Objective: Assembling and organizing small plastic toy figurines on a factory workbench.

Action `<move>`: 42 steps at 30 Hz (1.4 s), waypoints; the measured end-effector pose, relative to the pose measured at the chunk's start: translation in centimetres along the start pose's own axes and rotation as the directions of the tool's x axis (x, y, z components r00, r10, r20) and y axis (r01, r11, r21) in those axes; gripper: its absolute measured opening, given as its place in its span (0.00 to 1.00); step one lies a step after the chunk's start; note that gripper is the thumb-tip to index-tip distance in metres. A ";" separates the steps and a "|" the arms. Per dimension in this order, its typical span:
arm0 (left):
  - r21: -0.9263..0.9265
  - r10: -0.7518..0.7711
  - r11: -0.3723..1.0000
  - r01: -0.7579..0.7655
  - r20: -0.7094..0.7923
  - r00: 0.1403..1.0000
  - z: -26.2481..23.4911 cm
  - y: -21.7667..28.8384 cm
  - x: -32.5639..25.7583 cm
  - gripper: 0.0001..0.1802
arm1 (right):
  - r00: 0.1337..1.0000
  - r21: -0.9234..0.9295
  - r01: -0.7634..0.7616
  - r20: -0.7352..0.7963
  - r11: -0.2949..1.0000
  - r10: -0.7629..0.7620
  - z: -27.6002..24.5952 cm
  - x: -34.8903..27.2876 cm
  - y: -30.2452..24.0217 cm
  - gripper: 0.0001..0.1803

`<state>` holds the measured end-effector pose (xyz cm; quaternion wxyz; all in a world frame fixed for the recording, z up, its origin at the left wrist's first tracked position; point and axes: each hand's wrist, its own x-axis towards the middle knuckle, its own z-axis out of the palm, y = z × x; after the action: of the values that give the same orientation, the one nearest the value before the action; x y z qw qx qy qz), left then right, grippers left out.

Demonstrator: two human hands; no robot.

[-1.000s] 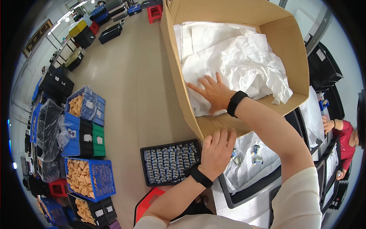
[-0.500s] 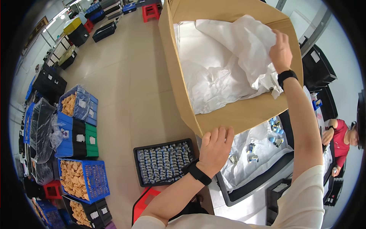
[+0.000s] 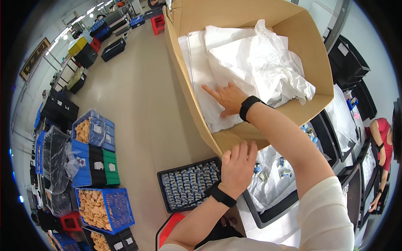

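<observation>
A large cardboard box [image 3: 316, 54] stands open in front of me, with white tissue paper [image 3: 274, 67] inside. Part of the paper lies in flat sheets, while a crumpled heap is at the right. My right hand [image 3: 228, 99] reaches into the box, fingers spread over the flat sheets near the left wall; whether it presses on them I cannot tell. Nothing is in its grasp. Over the box's near rim curl the fingers of my left hand [image 3: 236, 167], holding the cardboard. Its thumb is partly hidden.
Below the box is a paper-lined black tray [image 3: 268, 219] with several small blue-and-metal parts. A black tray [image 3: 190, 190] of small parts in rows lies to its left. Stacked crates [image 3: 104, 207] line the left. Another person [image 3: 381, 142] is at the far right.
My right hand has let go of the lifted paper and moved left and down over the flat sheets. The paper now lies crumpled at the right. My left hand stays on the rim.
</observation>
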<state>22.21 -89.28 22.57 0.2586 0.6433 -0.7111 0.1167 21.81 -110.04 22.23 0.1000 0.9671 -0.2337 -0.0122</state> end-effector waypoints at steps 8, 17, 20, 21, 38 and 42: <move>0.031 0.017 0.999 -0.016 -0.022 1.000 0.1 -0.6 -0.1 0.18 | 0.915 0.347 -0.273 -0.194 0.897 0.354 -3.8 -2.1 9.6 0.33; 0.011 0.015 1.000 -0.015 0.005 1.000 0.2 -0.5 0.0 0.18 | 0.790 -0.431 0.362 -0.328 0.826 -0.518 -0.8 -4.0 9.6 0.33; 0.019 0.013 1.000 -0.013 0.021 1.000 0.1 -0.4 -0.1 0.19 | 0.895 -0.047 0.064 0.445 0.997 -0.036 -1.5 -2.4 4.9 0.35; 0.012 0.007 1.000 -0.007 0.021 1.000 0.2 -0.3 0.0 0.20 | 0.896 -0.044 0.058 0.443 0.997 -0.033 -1.1 -2.0 4.1 0.35; 0.008 0.014 1.000 -0.014 -0.005 1.000 0.2 -0.5 -0.1 0.24 | 0.942 -0.060 0.207 -0.257 0.976 -0.216 2.8 0.0 0.5 0.19; -0.029 0.035 0.999 -0.035 0.007 0.999 0.3 -0.2 -0.2 0.23 | 0.948 -0.215 0.209 -0.193 0.954 -0.252 5.0 -0.3 1.0 0.14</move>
<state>22.34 -89.31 22.17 0.2630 0.6275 -0.7248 0.1085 20.74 -111.72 17.48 0.2157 0.9690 -0.1040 0.0599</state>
